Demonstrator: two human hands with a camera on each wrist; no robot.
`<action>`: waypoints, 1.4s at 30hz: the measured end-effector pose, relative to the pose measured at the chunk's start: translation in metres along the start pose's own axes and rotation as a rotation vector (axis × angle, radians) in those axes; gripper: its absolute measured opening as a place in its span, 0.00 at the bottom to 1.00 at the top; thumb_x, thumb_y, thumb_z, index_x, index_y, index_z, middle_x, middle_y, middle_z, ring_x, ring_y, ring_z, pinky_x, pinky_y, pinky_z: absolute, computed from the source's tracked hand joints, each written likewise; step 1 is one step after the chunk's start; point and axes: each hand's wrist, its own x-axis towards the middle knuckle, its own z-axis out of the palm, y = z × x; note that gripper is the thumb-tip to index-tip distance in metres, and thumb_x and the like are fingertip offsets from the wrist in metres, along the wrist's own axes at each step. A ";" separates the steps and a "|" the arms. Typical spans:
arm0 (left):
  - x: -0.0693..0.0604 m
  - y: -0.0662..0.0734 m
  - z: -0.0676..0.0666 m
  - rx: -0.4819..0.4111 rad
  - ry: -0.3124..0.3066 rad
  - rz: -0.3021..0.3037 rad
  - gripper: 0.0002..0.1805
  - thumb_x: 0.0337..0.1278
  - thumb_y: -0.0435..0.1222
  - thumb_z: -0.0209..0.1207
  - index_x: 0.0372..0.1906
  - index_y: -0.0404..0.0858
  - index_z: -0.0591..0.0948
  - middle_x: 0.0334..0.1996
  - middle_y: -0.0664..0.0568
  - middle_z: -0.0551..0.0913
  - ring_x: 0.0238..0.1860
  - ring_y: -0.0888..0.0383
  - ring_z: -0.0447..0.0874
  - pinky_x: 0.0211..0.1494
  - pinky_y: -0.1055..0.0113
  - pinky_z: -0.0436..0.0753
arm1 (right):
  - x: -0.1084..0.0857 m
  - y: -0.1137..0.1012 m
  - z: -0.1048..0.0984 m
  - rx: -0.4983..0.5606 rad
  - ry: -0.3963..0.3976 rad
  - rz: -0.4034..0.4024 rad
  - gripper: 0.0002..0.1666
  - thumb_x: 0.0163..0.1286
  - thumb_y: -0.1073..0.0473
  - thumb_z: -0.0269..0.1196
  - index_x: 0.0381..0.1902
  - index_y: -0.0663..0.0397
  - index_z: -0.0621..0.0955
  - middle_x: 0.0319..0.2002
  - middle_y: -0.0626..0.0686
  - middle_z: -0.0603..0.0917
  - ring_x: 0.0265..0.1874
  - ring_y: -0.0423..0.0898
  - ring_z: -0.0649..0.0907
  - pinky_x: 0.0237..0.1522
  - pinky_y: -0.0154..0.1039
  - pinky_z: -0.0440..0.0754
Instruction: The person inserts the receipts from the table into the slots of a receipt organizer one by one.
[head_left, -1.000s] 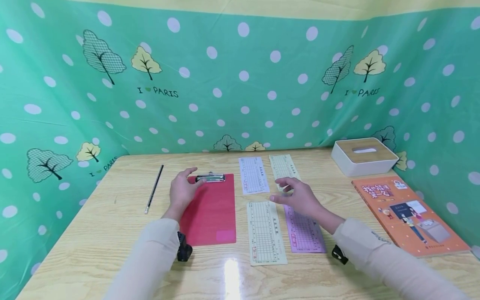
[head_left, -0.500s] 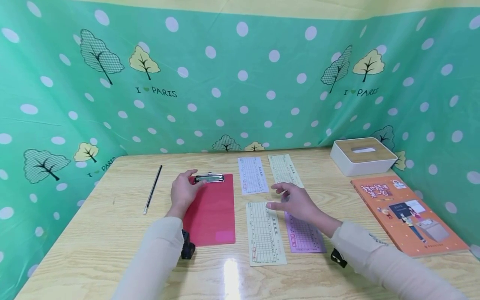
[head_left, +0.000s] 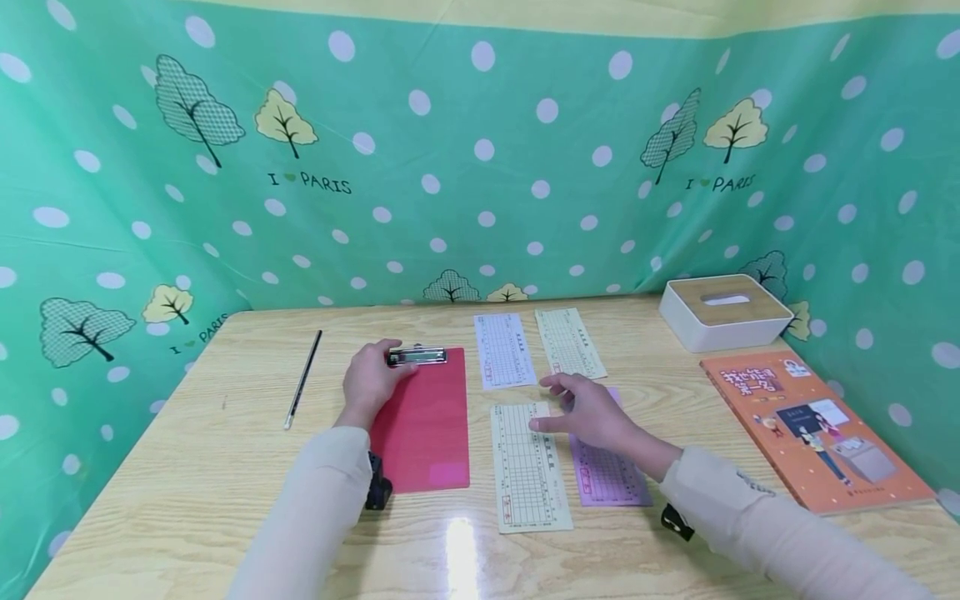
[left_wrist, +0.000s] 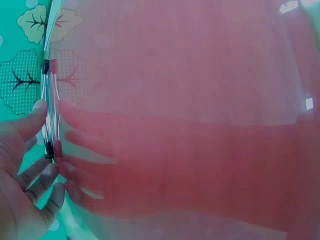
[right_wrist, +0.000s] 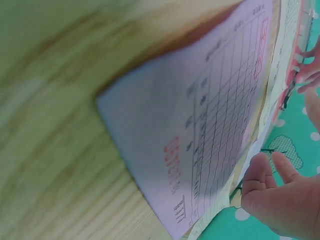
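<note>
A green curtain (head_left: pixel 450 150) with white dots, trees and the text "I PARIS" stands behind a wood-grain surface (head_left: pixel 172 500). The red board (head_left: pixel 427 433) lies flat, left of centre, its metal clip (head_left: pixel 417 356) at the far edge.

Left hand (head_left: pixel 367 382): located at the far left corner of the board. Its grip is spread, thumb and index finger to either side of the clip's left end; contact cannot be confirmed.

Right hand (head_left: pixel 592 414): located over the far ends of the front green slip (head_left: pixel 528 487) and the purple slip (head_left: pixel 613 477). Its grip is spread, thumb apart from the bent fingers, holding nothing. The 2 slips lie side by side, right of the board.

Behind them lie 2 more: the lilac slip (head_left: pixel 504 354) at left, the rear green slip (head_left: pixel 570 342) at right. All 4 carry printed grids.

Left of the board: 1 pencil (head_left: pixel 303 379). Far right: 1 white box (head_left: pixel 726 315) with a wooden lid. In front of it: 1 orange book (head_left: pixel 813 437).
</note>
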 end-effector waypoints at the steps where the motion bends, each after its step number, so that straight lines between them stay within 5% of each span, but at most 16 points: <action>1: 0.000 0.001 0.000 0.003 -0.001 0.000 0.31 0.61 0.41 0.70 0.67 0.35 0.77 0.60 0.33 0.78 0.57 0.39 0.76 0.61 0.46 0.75 | 0.000 0.000 0.000 -0.006 -0.004 0.002 0.42 0.56 0.49 0.79 0.65 0.57 0.77 0.53 0.54 0.79 0.46 0.49 0.77 0.47 0.45 0.76; 21: 0.004 0.009 0.006 0.063 -0.011 -0.014 0.27 0.65 0.38 0.67 0.66 0.34 0.78 0.58 0.32 0.75 0.55 0.40 0.74 0.61 0.47 0.76 | -0.003 -0.006 0.009 -0.116 -0.056 0.085 0.57 0.50 0.46 0.81 0.72 0.60 0.69 0.50 0.53 0.78 0.52 0.52 0.75 0.58 0.51 0.75; 32: 0.008 0.009 0.010 0.098 -0.027 -0.017 0.24 0.68 0.37 0.64 0.65 0.34 0.79 0.57 0.33 0.73 0.56 0.40 0.71 0.62 0.48 0.75 | -0.001 -0.007 0.014 -0.173 -0.056 0.059 0.57 0.46 0.49 0.83 0.71 0.58 0.70 0.48 0.52 0.77 0.47 0.49 0.74 0.53 0.48 0.76; 42: 0.001 0.014 0.005 0.138 -0.044 -0.005 0.21 0.69 0.37 0.64 0.62 0.35 0.80 0.55 0.33 0.73 0.56 0.38 0.71 0.60 0.48 0.76 | -0.001 -0.010 0.014 -0.157 -0.065 0.040 0.58 0.48 0.50 0.83 0.74 0.55 0.68 0.54 0.53 0.79 0.56 0.52 0.75 0.60 0.51 0.74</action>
